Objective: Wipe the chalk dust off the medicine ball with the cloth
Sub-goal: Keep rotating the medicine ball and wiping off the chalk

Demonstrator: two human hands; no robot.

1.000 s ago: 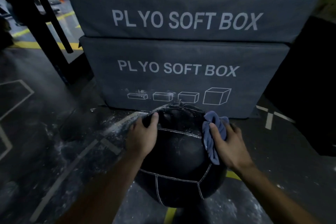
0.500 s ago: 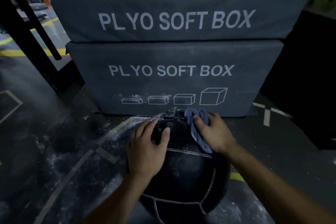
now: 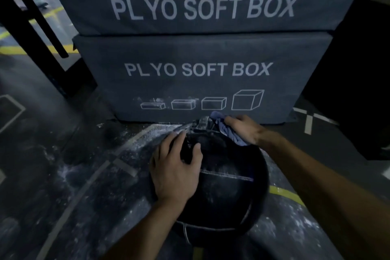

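Now mid-wipe: right hand (image 3: 244,127) clutching blue cloth (image 3: 226,130), pressing it on far top of medicine ball (image 3: 228,186), lower centre of frame. Left hand (image 3: 175,169) lying spread on ball's near-left top, fingers relaxed, steadying it. Chalk showing near top seam; next move likely needing firm strokes there, ball turning. Two stacked boxes (image 3: 200,53) filling upper centre, each reading "PLYO SOFT BOX".

Left hand (image 3: 176,172) flat on medicine ball (image 3: 228,192); right hand (image 3: 245,130) presses cloth (image 3: 226,131) at 12 o'clock — chalk-dusted floor (image 3: 88,175) beneath.
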